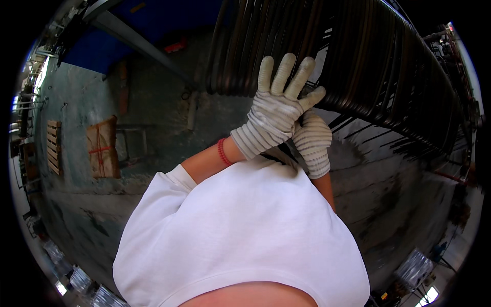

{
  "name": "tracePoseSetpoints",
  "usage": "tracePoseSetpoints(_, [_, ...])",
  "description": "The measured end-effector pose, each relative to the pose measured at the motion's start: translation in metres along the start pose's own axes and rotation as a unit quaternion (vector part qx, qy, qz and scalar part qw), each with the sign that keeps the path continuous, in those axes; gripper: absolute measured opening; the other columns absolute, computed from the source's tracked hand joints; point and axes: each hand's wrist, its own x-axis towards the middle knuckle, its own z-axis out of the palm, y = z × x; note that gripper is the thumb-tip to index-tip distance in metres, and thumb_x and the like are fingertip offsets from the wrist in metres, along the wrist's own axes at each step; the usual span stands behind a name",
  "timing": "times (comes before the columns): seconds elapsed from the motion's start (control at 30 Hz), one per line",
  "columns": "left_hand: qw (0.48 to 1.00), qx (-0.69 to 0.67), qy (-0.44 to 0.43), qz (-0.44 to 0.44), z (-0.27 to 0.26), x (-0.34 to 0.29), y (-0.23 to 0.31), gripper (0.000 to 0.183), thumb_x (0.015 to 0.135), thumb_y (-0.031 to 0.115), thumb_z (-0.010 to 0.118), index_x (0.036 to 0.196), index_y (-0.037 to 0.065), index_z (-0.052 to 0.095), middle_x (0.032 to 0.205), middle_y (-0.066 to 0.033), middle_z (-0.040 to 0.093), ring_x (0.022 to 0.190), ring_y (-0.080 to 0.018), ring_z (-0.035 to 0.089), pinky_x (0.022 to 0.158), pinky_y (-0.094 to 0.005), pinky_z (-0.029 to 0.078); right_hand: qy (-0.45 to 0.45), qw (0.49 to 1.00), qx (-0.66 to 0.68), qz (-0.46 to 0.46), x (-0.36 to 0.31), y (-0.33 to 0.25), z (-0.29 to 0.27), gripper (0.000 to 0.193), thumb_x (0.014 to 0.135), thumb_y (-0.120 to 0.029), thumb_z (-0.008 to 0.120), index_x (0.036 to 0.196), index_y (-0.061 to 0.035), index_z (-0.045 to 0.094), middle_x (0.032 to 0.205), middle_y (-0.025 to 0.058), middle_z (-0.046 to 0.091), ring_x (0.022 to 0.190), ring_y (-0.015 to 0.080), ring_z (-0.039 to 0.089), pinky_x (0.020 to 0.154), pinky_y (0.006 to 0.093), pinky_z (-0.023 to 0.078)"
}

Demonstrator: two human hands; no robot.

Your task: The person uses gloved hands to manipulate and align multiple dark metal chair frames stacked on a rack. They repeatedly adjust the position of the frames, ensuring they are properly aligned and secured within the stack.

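Fingers spread and w/ nothing visibly in its grasp, a worker's gloved L. hand (276, 112) crosses over the gloved R. hand (314, 135), whose fingers are mostly hidden; whether that one is clenched or loose can't be told. Dark rods (383, 61), bent at the ends and packed side by side, fill the upper ctr. and upper R.; the L. fingertips overlap their curved lower edge, contact unclear. A narrow gap btwn. two batches opens just beside the L. fingers. Room to move lies L., where greenish floor (76, 189) runs from the forearm toward a brown package (104, 148) w/ red straps; on the R., the rod bundle's edge hems in the space ahead. Beyond the package: a wooden pallet (53, 147). Upper L., a slanting metal beam (135, 41) stands in the way nr. a blue panel (153, 15).
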Motion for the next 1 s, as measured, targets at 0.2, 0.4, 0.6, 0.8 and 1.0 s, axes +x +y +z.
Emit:
tracePoseSetpoints(0.2, [1.000,0.027,-0.004,0.002,0.004,-0.001,-0.001,0.041,0.075,0.026,0.068,0.116,0.035,0.067,0.151,-0.0103,0.033,0.141,-0.0360,0.022,0.113,-0.0594,0.011,-0.106,0.797,0.568,0.175,0.026,0.033,-0.035,0.042,0.090,-0.039,0.056,0.104,0.0005,0.057,0.063,0.0145,0.063,0.056,0.0266,0.063,0.050,0.0368,0.051])
tracePoseSetpoints(0.4, [0.997,0.069,-0.040,-0.003,0.004,0.001,0.000,0.045,0.073,0.024,0.066,0.116,0.035,0.067,0.151,-0.0094,0.032,0.140,-0.0364,0.022,0.110,-0.0619,0.013,-0.083,0.808,0.549,0.199,0.027,0.041,-0.043,0.054,0.090,-0.043,0.055,0.128,-0.0047,0.049,0.060,0.0134,0.062,0.054,0.0271,0.062,0.050,0.0370,0.050])
tracePoseSetpoints(0.6, [0.995,0.070,-0.070,0.013,0.003,0.004,-0.002,0.045,0.071,0.025,0.065,0.116,0.034,0.066,0.151,-0.0107,0.031,0.139,-0.0388,0.022,0.109,-0.0647,0.010,0.037,0.757,0.594,0.269,0.018,0.056,-0.055,0.027,0.087,-0.021,0.062,0.111,-0.0105,0.065,0.067,0.0107,0.065,0.058,0.0257,0.063,0.056,0.0320,0.051])
tracePoseSetpoints(0.8, [0.996,0.048,-0.065,0.022,0.008,-0.002,-0.006,0.046,0.071,0.024,0.065,0.116,0.032,0.067,0.152,-0.0119,0.029,0.140,-0.0408,0.018,0.108,-0.0672,0.007,0.108,0.692,0.617,0.360,0.024,0.067,-0.064,0.026,0.082,-0.012,0.066,0.107,-0.0108,0.070,0.067,0.0074,0.066,0.058,0.0221,0.063,0.058,0.0304,0.052])
tracePoseSetpoints(1.0, [0.998,0.012,-0.062,0.019,-0.003,0.001,-0.008,0.059,0.071,0.009,0.056,0.125,0.034,0.061,0.153,-0.0111,0.029,0.140,-0.0386,0.023,0.113,-0.0601,0.010,0.111,0.767,0.543,0.324,0.024,0.057,-0.054,0.043,0.082,-0.010,0.065,0.125,-0.0134,0.062,0.051,0.0056,0.054,0.046,0.0212,0.055,0.053,0.0321,0.050])
